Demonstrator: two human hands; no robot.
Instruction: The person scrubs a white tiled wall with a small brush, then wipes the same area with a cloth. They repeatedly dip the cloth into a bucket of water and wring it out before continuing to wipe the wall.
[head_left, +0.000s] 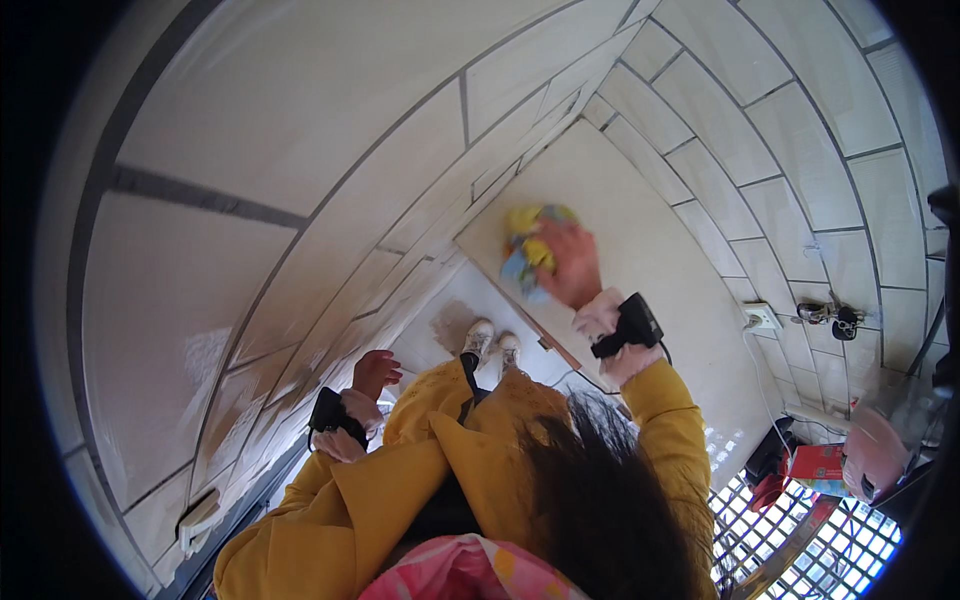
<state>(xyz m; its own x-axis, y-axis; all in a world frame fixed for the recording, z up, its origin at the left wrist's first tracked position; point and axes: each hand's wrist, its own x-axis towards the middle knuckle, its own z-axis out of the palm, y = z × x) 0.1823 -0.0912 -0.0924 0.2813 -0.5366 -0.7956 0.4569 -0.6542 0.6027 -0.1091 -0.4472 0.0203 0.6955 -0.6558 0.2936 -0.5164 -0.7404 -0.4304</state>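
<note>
A yellow, blue and grey patterned cloth lies bunched on the pale countertop, near its front edge. My right hand is on the cloth, fingers curled over it, slightly blurred. Lower left, my left hand hangs beside the tiled wall with its fingers apart and nothing seen in it. Each wrist carries a black strapped device over a pink cuff.
Tiled walls meet at the counter's far corner. A white socket with a plugged-in cable is on the right wall, near dark items on hooks. A red box stands lower right by a latticed window. Floor tiles show below.
</note>
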